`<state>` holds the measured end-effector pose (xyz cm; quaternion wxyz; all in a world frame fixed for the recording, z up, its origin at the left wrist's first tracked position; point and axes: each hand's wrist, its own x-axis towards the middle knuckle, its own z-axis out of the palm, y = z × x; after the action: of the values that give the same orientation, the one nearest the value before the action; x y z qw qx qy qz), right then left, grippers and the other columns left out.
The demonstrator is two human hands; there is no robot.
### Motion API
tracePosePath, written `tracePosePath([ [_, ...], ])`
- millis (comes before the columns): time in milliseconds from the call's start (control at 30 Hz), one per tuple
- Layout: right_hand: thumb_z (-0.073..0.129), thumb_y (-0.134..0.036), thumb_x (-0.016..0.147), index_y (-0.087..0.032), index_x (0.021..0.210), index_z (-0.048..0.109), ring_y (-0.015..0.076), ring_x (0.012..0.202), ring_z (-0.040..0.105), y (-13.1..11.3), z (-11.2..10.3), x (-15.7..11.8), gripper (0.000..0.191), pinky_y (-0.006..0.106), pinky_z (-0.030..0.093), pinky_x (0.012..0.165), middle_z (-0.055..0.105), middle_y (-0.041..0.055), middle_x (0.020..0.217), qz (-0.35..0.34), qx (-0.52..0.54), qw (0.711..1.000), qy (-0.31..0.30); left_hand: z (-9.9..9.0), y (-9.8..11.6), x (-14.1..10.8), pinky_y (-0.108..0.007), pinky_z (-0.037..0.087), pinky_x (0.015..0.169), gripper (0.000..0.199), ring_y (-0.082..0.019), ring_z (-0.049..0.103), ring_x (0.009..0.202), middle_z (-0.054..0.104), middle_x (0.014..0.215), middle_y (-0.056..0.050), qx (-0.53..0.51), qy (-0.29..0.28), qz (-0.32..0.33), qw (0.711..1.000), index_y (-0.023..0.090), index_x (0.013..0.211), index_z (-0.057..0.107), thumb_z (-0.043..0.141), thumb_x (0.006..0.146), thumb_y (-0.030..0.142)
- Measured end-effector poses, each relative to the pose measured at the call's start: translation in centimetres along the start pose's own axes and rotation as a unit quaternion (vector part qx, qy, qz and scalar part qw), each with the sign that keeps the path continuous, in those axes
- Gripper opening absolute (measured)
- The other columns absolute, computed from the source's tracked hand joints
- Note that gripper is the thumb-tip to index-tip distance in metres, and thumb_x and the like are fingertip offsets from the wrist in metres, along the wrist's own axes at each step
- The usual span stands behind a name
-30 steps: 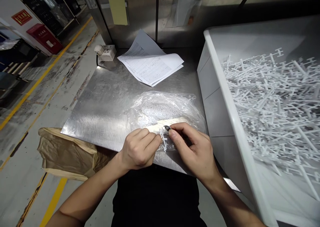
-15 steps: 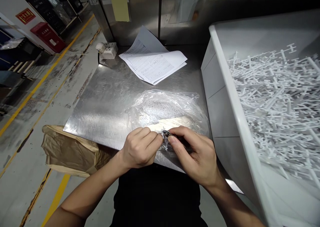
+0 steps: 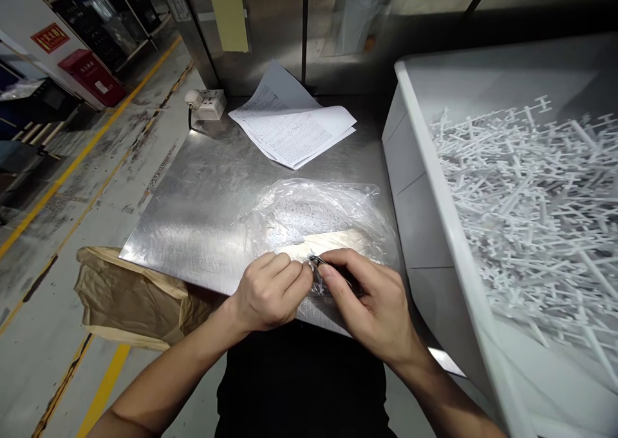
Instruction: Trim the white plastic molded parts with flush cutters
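Note:
My left hand [image 3: 276,291] is closed, its fingertips pinching a small white plastic piece [image 3: 318,282] above the table's front edge. Close beside it, my right hand [image 3: 369,299] grips a small dark metal tool [image 3: 316,259] between thumb and forefinger; its tip meets the white piece. Most of the tool is hidden by the fingers. Just beyond both hands lies a clear plastic bag [image 3: 333,199] with many small light pieces in it, on the metal table [image 3: 193,199].
A large grey bin [image 3: 425,199] heaped with white plastic sprues [image 3: 541,212] stands at the right. Printed papers [image 3: 299,129] and a power socket [image 3: 210,105] are at the table's back. An open brown bag [image 3: 130,296] sits at the left, below the table edge.
The whole view has shifted slightly. Both hands stay together at the white piece, with the tool still in my right hand.

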<state>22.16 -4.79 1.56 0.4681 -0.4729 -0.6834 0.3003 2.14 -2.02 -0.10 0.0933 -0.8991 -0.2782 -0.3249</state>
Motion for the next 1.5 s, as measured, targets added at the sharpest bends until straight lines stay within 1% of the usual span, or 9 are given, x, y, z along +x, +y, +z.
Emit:
tracePosePath([
  [300, 0.064, -0.023, 0.109, -0.022, 0.097, 0.071, 0.0108, 0.066, 0.065, -0.1, 0.0, 0.0, 0.014, 0.024, 0.048, 0.062, 0.074, -0.0034, 0.082, 0.046, 0.013, 0.999, 0.000, 0.3, 0.0, -0.3, -0.038, 0.031, 0.059, 0.015, -0.017, 0.043, 0.065, 0.057, 0.068, 0.000, -0.001, 0.001, 0.007, 1.000, 0.015, 0.090, 0.066, 0.061, 0.099, 0.004],
  [533, 0.064, -0.027, 0.109, -0.022, 0.093, 0.072, 0.0113, 0.065, 0.064, 0.1, 0.0, 0.3, 0.018, 0.024, 0.047, 0.058, 0.073, -0.0030, 0.079, 0.079, 0.015, 0.997, 0.002, 0.3, 0.2, -0.3, -0.038, 0.032, 0.059, 0.016, -0.018, 0.044, 0.065, 0.056, 0.068, -0.001, 0.000, -0.010, -0.002, 1.000, 0.015, 0.090, 0.068, 0.056, 0.096, 0.005],
  [733, 0.066, -0.029, 0.108, -0.023, 0.099, 0.074, 0.0118, 0.068, 0.066, 0.4, -0.3, 0.0, 0.013, 0.023, 0.051, 0.062, 0.074, -0.0031, 0.083, 0.076, -0.002, 0.996, 0.046, 0.2, 0.0, -0.1, -0.037, 0.035, 0.058, 0.020, -0.017, 0.049, 0.065, 0.064, 0.072, -0.002, -0.006, 0.002, -0.014, 1.000, 0.011, 0.103, 0.071, 0.056, 0.092, 0.002],
  [900, 0.067, -0.028, 0.108, -0.024, 0.103, 0.074, 0.0118, 0.065, 0.066, 0.6, -0.3, -0.4, 0.010, 0.023, 0.053, 0.062, 0.074, -0.0038, 0.082, 0.035, -0.064, 0.995, 0.067, 0.2, 0.0, 0.1, -0.037, 0.036, 0.058, 0.017, -0.016, 0.050, 0.065, 0.067, 0.074, -0.001, -0.009, 0.016, -0.029, 0.999, 0.014, 0.100, 0.070, 0.058, 0.093, 0.004],
  [1000, 0.066, -0.027, 0.109, -0.022, 0.106, 0.074, 0.0137, 0.070, 0.071, 0.8, -0.2, -0.5, 0.009, 0.024, 0.057, 0.070, 0.078, -0.0015, 0.087, -0.015, -0.115, 0.990, 0.079, 0.1, -0.1, 0.1, -0.037, 0.038, 0.059, 0.012, -0.016, 0.052, 0.068, 0.068, 0.076, 0.000, -0.001, 0.008, -0.037, 0.999, 0.017, 0.093, 0.069, 0.059, 0.099, 0.013],
  [1100, 0.066, -0.028, 0.109, -0.021, 0.108, 0.075, 0.0162, 0.075, 0.076, 1.2, -0.1, -0.6, 0.011, 0.027, 0.060, 0.076, 0.081, 0.0014, 0.091, -0.058, -0.160, 0.981, 0.093, 0.0, -0.5, 0.1, -0.036, 0.041, 0.061, 0.016, -0.015, 0.055, 0.069, 0.070, 0.078, 0.000, 0.008, 0.009, -0.051, 0.999, 0.019, 0.090, 0.069, 0.060, 0.104, 0.021],
  [1333, 0.070, -0.032, 0.108, -0.020, 0.110, 0.079, 0.0224, 0.083, 0.080, 2.1, -0.4, -1.2, 0.016, 0.034, 0.061, 0.082, 0.084, 0.0060, 0.097, -0.064, -0.185, 0.974, 0.116, 0.6, -0.6, -0.5, -0.032, 0.046, 0.060, 0.024, -0.015, 0.063, 0.069, 0.079, 0.082, -0.002, -0.013, 0.091, -0.097, 0.991, 0.016, 0.109, 0.074, 0.051, 0.104, 0.013],
  [1433, 0.070, -0.035, 0.108, -0.019, 0.111, 0.080, 0.0253, 0.085, 0.081, 2.2, -0.5, -1.5, 0.019, 0.037, 0.061, 0.083, 0.085, 0.0085, 0.099, -0.049, -0.191, 0.972, 0.130, -1.1, -0.6, -0.8, -0.032, 0.048, 0.062, 0.016, -0.014, 0.066, 0.070, 0.080, 0.084, -0.001, -0.006, 0.126, -0.079, 0.989, 0.019, 0.099, 0.073, 0.058, 0.106, 0.018],
  [1500, 0.069, -0.036, 0.108, -0.019, 0.112, 0.080, 0.0268, 0.086, 0.081, 2.2, -0.6, -1.5, 0.021, 0.039, 0.061, 0.084, 0.085, 0.0099, 0.102, -0.038, -0.194, 0.972, 0.129, -3.4, -2.1, -1.1, -0.031, 0.053, 0.070, 0.012, -0.014, 0.070, 0.078, 0.082, 0.089, -0.001, 0.011, 0.177, -0.080, 0.981, 0.021, 0.100, 0.072, 0.062, 0.107, 0.019],
])
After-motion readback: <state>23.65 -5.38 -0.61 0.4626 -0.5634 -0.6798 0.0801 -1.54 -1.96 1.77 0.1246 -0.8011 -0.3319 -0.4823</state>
